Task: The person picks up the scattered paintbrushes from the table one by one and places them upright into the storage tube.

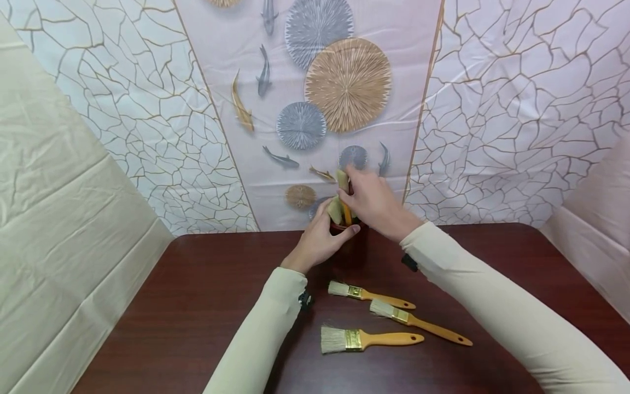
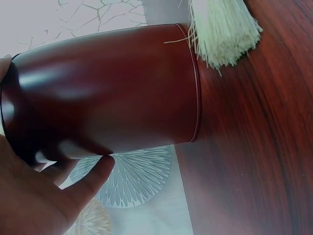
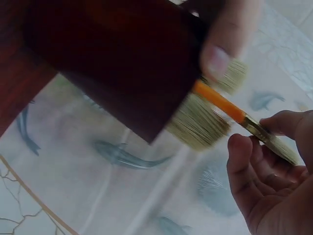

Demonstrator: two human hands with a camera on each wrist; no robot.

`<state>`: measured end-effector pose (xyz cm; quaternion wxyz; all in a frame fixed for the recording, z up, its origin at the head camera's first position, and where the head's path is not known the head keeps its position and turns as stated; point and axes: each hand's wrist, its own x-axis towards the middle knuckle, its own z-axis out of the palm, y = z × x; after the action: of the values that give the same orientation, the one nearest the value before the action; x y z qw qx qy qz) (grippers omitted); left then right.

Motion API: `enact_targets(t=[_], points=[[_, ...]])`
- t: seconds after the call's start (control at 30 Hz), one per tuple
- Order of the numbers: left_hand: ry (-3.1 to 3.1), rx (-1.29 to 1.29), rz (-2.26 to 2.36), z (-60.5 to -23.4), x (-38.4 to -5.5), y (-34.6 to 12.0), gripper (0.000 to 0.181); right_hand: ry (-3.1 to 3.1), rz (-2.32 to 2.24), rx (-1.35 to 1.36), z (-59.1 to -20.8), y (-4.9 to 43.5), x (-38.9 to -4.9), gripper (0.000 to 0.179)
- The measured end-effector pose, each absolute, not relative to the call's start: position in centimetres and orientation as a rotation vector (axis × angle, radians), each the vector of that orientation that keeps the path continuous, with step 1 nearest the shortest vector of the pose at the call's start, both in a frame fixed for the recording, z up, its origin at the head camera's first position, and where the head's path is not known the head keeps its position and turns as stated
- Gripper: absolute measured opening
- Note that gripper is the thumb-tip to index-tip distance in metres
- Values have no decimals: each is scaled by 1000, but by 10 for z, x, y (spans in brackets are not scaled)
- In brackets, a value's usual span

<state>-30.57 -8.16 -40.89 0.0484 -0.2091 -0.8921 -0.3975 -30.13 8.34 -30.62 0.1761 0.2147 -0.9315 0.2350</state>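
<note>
At the table's far edge, my left hand [image 1: 317,241] grips a dark red, cylindrical brush holder [image 2: 107,93] near its rim. My right hand [image 1: 379,202] pinches a paintbrush [image 3: 220,102] around its metal ferrule and bristles. Its orange handle points down into the holder's mouth, and the lower end is hidden inside. Other brush bristles [image 3: 203,127] stick up from the holder beside that handle. In the right wrist view, the left thumb [image 3: 217,61] lies over the rim.
Nearer on the dark wooden table [image 1: 211,306] lie a small brush [image 1: 374,294], a longer brush [image 1: 423,323] and a wide brush [image 1: 369,339], all with bristles to the left. A patterned cloth [image 1: 315,164] hangs right behind the table.
</note>
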Motion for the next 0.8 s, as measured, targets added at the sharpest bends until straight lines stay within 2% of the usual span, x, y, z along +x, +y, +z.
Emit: enact_targets(t=[0.27,0.5,0.8], points=[[-2722,-647,-1216,-410,-306,-82,90,-2658,562,622,-319,83,-313,16],[-2701,-661,-1206,-411,-308,-83,88,-2674,647,594,-322,87,-322,14],[-2700,-647,-1207,-411,-309,-81,89,-2679,890,619,-307,112,-302,16]])
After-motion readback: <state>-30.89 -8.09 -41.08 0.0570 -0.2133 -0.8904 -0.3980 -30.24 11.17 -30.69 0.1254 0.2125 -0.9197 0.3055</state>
